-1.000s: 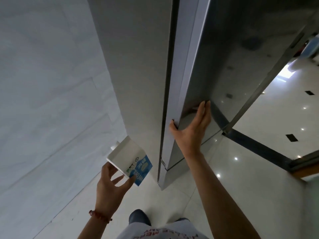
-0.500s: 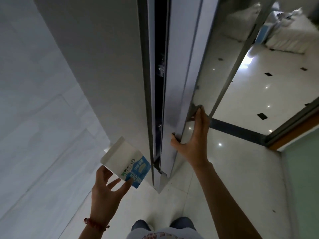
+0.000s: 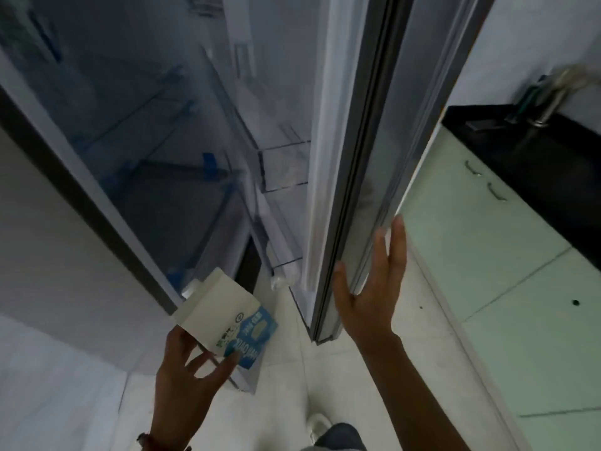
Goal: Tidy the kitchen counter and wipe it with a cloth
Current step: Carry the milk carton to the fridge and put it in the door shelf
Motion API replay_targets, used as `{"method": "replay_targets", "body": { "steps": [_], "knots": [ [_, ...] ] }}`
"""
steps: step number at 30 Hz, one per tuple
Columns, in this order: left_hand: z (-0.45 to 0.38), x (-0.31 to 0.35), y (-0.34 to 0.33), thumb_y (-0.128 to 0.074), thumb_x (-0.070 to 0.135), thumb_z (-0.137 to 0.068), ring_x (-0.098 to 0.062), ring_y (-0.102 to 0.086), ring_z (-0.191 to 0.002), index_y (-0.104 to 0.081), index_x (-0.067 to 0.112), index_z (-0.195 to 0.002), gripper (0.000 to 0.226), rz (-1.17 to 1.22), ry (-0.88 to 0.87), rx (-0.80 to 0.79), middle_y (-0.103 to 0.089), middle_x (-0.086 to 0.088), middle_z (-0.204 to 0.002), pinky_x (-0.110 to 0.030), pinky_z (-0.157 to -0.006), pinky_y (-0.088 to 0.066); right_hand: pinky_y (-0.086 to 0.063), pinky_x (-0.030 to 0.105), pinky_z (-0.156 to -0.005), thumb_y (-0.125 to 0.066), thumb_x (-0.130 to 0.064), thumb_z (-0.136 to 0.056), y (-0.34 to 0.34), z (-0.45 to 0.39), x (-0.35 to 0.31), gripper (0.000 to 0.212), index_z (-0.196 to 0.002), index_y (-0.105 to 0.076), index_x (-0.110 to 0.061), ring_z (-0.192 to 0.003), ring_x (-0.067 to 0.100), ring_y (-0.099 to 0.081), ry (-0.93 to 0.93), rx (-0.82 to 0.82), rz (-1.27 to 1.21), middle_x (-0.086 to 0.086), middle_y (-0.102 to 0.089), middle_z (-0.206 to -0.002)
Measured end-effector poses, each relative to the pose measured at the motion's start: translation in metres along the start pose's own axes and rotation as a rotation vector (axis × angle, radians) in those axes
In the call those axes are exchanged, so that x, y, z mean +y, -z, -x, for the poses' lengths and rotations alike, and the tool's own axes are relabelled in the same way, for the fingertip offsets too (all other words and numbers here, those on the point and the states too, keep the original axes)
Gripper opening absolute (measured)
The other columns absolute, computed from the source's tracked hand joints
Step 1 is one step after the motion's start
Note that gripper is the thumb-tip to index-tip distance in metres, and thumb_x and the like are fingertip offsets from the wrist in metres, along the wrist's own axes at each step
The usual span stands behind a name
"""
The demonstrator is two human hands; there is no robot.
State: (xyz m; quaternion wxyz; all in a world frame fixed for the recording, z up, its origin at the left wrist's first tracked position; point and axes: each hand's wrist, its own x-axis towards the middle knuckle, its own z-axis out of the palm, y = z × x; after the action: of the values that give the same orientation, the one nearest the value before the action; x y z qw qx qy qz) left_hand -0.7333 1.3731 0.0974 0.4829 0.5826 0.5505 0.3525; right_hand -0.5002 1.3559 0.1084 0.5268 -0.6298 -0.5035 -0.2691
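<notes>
My left hand (image 3: 192, 369) holds a white and blue milk carton (image 3: 224, 319) from below, low in front of the open fridge. The fridge door (image 3: 364, 164) stands swung out to the right, edge on to me. My right hand (image 3: 370, 288) lies with straight fingers against the door's outer edge near its bottom. The fridge interior (image 3: 169, 131) shows clear shelves and drawers, dim and bluish. Door bins (image 3: 283, 177) show on the inner side of the door.
A black counter (image 3: 553, 164) with a metal tap (image 3: 546, 96) runs along the right, above pale green cabinet doors (image 3: 471, 242). The grey side wall of the fridge (image 3: 48, 222) fills the left. Pale floor tiles (image 3: 292, 369) lie below, with my legs at the bottom.
The fridge door has swung wide open to the right under my right hand, and the interior now shows. My left hand still holds the carton low at the left.
</notes>
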Motion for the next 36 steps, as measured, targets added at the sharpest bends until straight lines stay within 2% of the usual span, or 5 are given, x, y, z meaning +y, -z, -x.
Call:
{"method": "replay_targets", "body": {
  "steps": [6,12,17,25,36],
  "knots": [
    [-0.021,0.026,-0.025,-0.087,0.039,-0.034,-0.008,-0.065,-0.079,-0.049,0.037,-0.099,0.075,0.105,-0.075,-0.182,-0.06,0.011,-0.089,0.0,-0.062,-0.048,-0.021,0.032,-0.116,-0.044,-0.02,-0.094,-0.002,-0.031,0.047,0.059,-0.144,-0.015,-0.007,-0.143,0.023,-0.013,-0.041,-0.112,0.246,-0.001,0.006,-0.157],
    [-0.064,0.049,-0.072,-0.07,-0.017,-0.061,-0.001,-0.066,-0.081,-0.044,0.05,-0.097,0.08,0.152,-0.23,-0.243,-0.068,0.031,-0.085,-0.007,-0.059,-0.052,-0.044,0.031,-0.102,-0.047,-0.011,-0.09,0.012,-0.071,0.121,0.06,-0.141,-0.017,-0.004,-0.143,0.024,-0.014,-0.097,-0.118,0.199,0.004,-0.005,-0.153],
    [-0.107,0.079,-0.133,-0.082,0.003,-0.056,0.012,-0.061,-0.089,-0.046,0.021,-0.111,0.067,0.175,-0.372,-0.225,-0.062,-0.007,-0.107,-0.004,-0.065,-0.05,-0.013,0.033,-0.119,-0.049,-0.01,-0.086,0.0,-0.107,0.192,0.061,-0.138,-0.021,0.005,-0.141,0.036,-0.014,-0.105,-0.078,0.061,0.015,-0.014,-0.149],
    [-0.183,0.128,-0.23,-0.074,0.039,-0.043,-0.011,-0.062,-0.1,-0.048,0.053,-0.094,0.059,0.193,-0.453,-0.153,-0.063,0.018,-0.103,-0.015,-0.073,-0.055,-0.012,0.031,-0.118,-0.047,-0.017,-0.084,-0.026,-0.169,0.288,0.06,-0.14,-0.026,-0.011,-0.142,0.021,-0.014,-0.152,-0.077,-0.058,0.018,-0.016,-0.149],
    [-0.296,0.164,-0.307,-0.075,0.035,-0.054,0.013,-0.047,-0.112,-0.037,0.059,-0.111,0.072,0.037,-0.633,-0.392,-0.049,0.034,-0.115,-0.007,-0.084,-0.048,-0.022,0.012,-0.112,-0.047,-0.019,-0.079,-0.059,-0.234,0.354,0.057,-0.135,-0.036,-0.011,-0.134,-0.013,-0.019,-0.251,-0.106,-0.217,0.027,-0.031,-0.145]
  ]
}}
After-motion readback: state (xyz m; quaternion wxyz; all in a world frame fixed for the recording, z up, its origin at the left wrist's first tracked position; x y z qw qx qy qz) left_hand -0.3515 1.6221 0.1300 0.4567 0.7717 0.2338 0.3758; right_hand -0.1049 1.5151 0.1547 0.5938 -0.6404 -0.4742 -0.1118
